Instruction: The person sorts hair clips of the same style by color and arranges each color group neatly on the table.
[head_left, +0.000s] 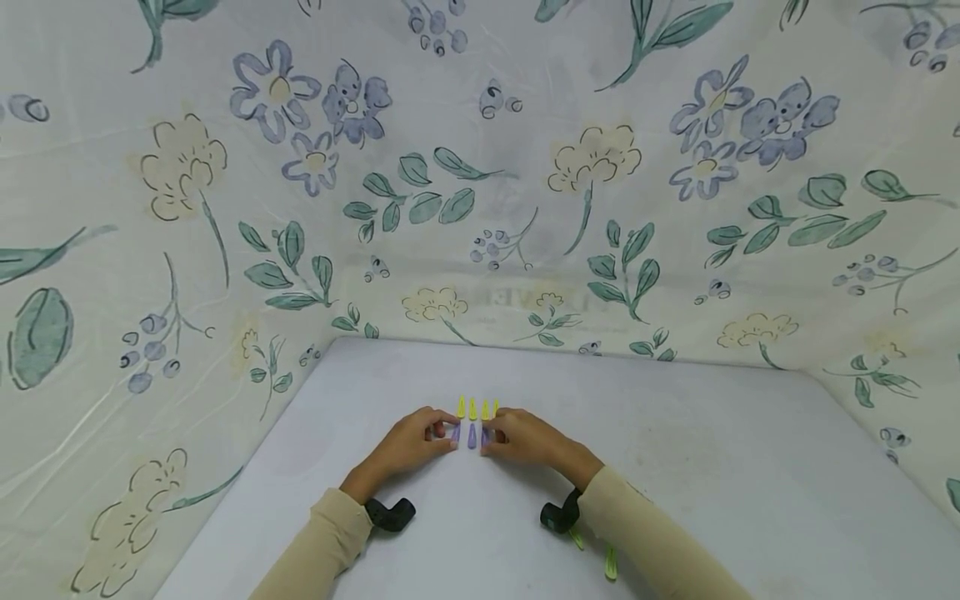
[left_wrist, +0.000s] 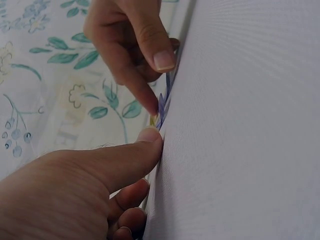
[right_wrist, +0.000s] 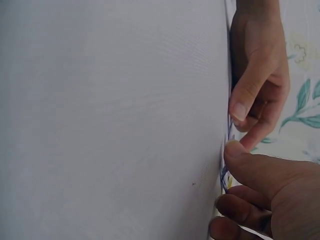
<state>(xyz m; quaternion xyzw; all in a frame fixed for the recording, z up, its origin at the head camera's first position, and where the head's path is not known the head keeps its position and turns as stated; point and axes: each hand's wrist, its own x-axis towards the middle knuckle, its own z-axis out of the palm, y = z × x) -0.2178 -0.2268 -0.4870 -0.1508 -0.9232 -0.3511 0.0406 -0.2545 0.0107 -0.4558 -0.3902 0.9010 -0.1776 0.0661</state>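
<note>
Several yellow snap hair clips stand side by side in a row on the white table, points away. Just nearer lies a row of purple snap hair clips, with the middle purple clip between both hands. My left hand pinches the left purple clip between thumb and index finger. On the other side, my right hand has its thumb and fingers around the right purple clip, partly covering it and the rightmost yellow clip. In the left wrist view, purple clips show edge-on between the fingertips.
Two more yellow-green clips, one by the right sleeve and one below the right wrist camera, lie on the table. A floral-print sheet rises behind the table and on both sides.
</note>
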